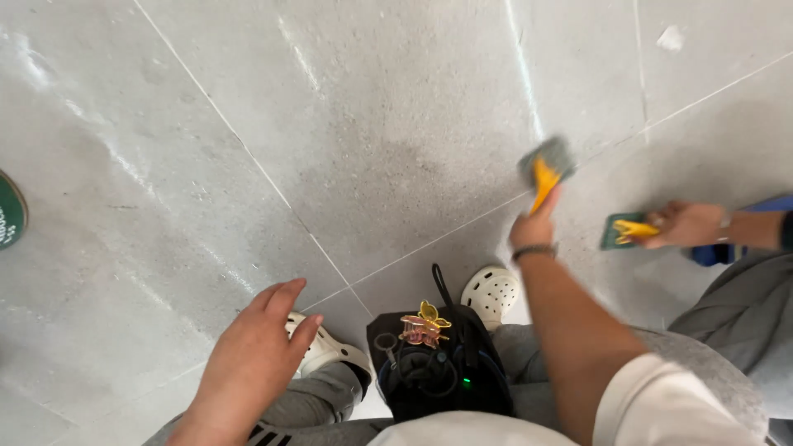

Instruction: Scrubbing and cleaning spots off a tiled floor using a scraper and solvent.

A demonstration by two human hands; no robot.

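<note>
Right hand (533, 227) grasping yellow-handled brush (545, 165) on floor (372, 124) | left hand (252, 359) released, resting near shoe (326, 347) | risk: a co-worker's hand (690, 223) scrubs just beside; strokes might collide.

pouch (438, 363) between shoes, clip (424, 324) on it; brush (545, 169) ahead right

I see a floor (396, 124) of large pale grey tiles crossed by thin light grout lines (248, 153), dusty and streaked with whitish smears. Soft, even light falls on it; a green round object (10, 211) sits at the far left edge.
</note>
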